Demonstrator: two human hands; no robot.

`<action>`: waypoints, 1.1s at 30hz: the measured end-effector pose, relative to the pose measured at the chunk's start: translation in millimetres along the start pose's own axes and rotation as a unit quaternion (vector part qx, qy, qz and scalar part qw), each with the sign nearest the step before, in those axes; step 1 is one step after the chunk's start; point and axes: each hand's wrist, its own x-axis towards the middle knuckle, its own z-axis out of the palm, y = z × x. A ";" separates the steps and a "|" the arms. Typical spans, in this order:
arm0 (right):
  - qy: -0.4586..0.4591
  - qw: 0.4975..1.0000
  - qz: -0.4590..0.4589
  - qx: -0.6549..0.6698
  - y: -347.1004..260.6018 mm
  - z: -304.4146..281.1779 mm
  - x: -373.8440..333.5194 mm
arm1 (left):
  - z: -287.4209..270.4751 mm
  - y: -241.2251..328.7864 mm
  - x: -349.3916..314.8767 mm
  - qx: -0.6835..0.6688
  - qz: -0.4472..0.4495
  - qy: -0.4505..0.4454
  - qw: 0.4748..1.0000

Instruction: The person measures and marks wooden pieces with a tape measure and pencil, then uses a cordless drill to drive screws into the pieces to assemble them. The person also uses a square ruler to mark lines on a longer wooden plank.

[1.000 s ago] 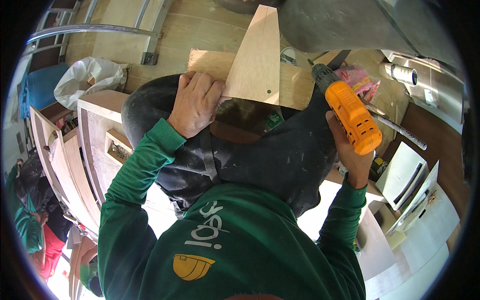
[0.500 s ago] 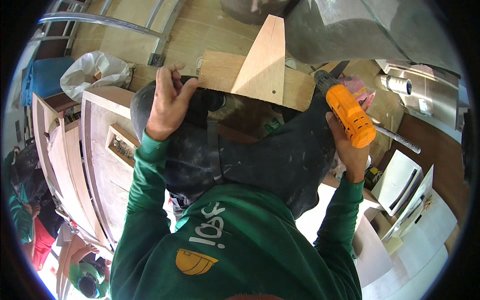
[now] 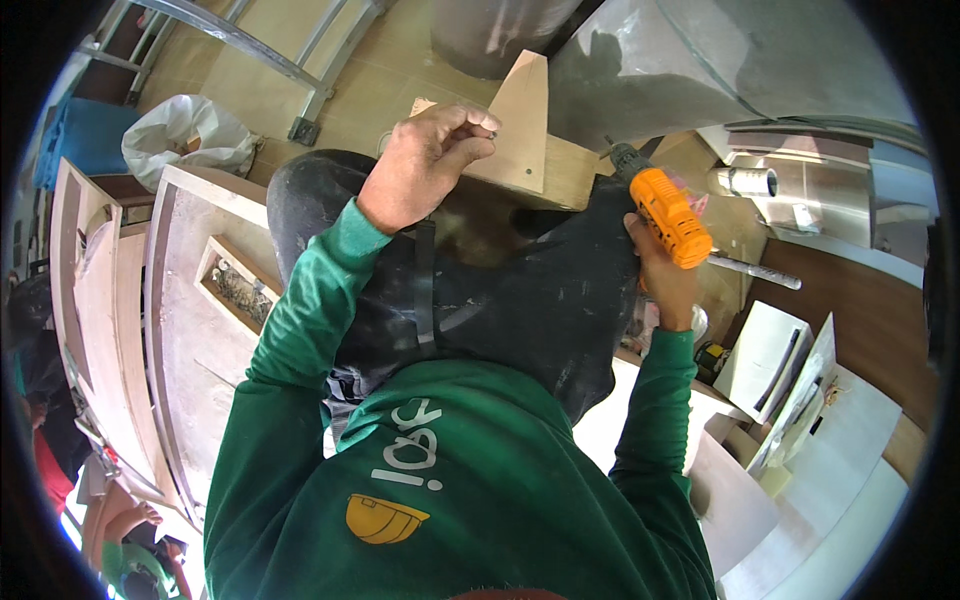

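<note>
My left hand [image 3: 425,160] is raised over the wooden pieces, with thumb and fingertips pinched on a small dark screw-like piece [image 3: 492,134]. Beneath and beyond it, a tapered wooden piece [image 3: 525,115] lies across a wooden board [image 3: 570,172] by my knees. A dark screw head or hole [image 3: 529,171] shows near the wide end of the tapered piece. In my right hand [image 3: 662,275] is an orange cordless drill [image 3: 672,215], its bit pointing away past the board's right end. The fingers around the drill's handle are partly hidden by its body.
To the left stand a wooden panel frame [image 3: 200,345] with a small wooden box [image 3: 238,285] and a white sack [image 3: 190,140]. Metal ladder rails [image 3: 240,40] cross the far left. A grey sheet-covered mass [image 3: 650,80] rises ahead. White panels [image 3: 765,360] lean at right.
My left hand has moved right, from beside the board's left end to over the wooden pieces, its fingers closing into a pinch. The drill stays in my right hand, appearing slightly farther left.
</note>
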 end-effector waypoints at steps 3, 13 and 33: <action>0.003 1.000 -0.008 -0.019 4.6 -3.0 -11.2 | 3.6 -14.8 11.8 0.107 0.120 0.077 0.984; -0.088 0.978 -0.140 -0.130 -56.4 3.3 -49.9 | 4.8 -47.9 -2.4 0.016 0.037 0.046 0.998; -0.280 0.943 -0.129 -0.129 -136.2 22.1 -8.8 | 10.2 -71.2 7.9 0.144 0.191 0.026 0.971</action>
